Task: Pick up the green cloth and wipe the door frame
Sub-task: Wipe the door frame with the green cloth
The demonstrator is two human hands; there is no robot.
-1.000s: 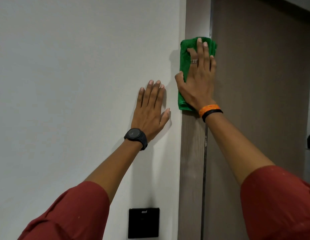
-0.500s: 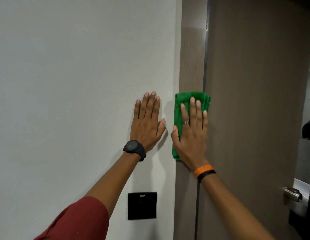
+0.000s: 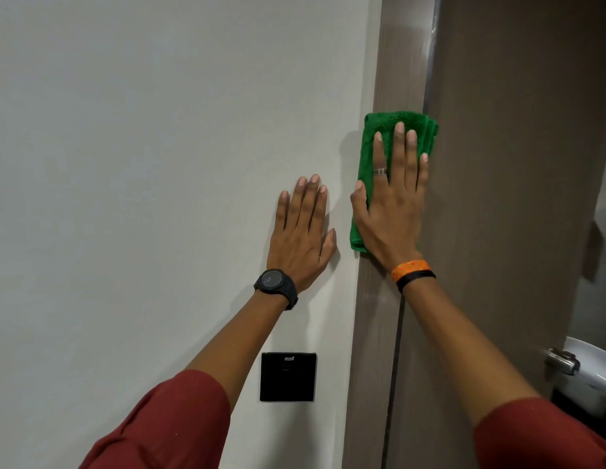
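Observation:
A folded green cloth [image 3: 369, 143] lies flat against the brown wooden door frame [image 3: 396, 62]. My right hand [image 3: 392, 204], with a ring and an orange and a black wristband, presses flat on the cloth with fingers spread upward. My left hand [image 3: 301, 235], wearing a black watch, rests flat and open on the white wall [image 3: 159, 164] just left of the frame, holding nothing.
The brown door [image 3: 514, 198] stands right of the frame, with a metal handle [image 3: 562, 360] at the lower right. A black square wall panel [image 3: 288, 376] sits on the wall below my left hand. A white fixture shows past the door's edge.
My right hand slid the cloth down the frame from high up, then back up a little. The left hand has stayed flat on the wall.

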